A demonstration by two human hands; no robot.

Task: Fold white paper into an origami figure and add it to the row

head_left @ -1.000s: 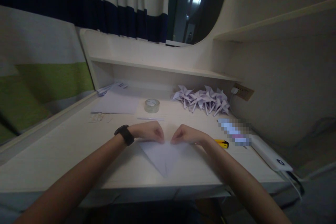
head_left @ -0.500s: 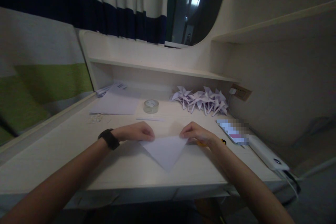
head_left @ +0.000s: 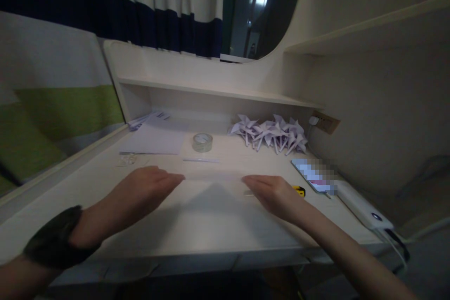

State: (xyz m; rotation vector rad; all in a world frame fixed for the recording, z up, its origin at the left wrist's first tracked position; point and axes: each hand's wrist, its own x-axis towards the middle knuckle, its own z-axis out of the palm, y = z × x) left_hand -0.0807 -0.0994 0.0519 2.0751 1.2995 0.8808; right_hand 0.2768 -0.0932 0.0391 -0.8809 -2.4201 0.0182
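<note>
A sheet of white paper (head_left: 213, 175), blurred and seen almost edge-on, stretches between my two hands above the desk, with a triangular shadow under it. At its left end my left hand (head_left: 149, 190), with a dark watch on the wrist, pinches it with fingers pressed together. The opposite end is pinched by my right hand (head_left: 272, 192), also closed. A yellow and black utility knife (head_left: 298, 191) lies partly hidden behind my right hand. Beyond the paper, a thin white paper stick (head_left: 201, 160) rests on the desk in front of a roll of clear tape (head_left: 202, 142).
White paper sheets (head_left: 154, 138) lie at the back left, with small scraps (head_left: 129, 159) before them. Several paper pinwheels (head_left: 270, 132) are heaped at the back right. A phone (head_left: 311, 176) and a white power bank (head_left: 362, 206) with cables line the desk's right side.
Both hands have lifted the folded paper off the desk and tilted it, so its triangle face now shows edge-on. My left hand has moved left and nearer the camera.
</note>
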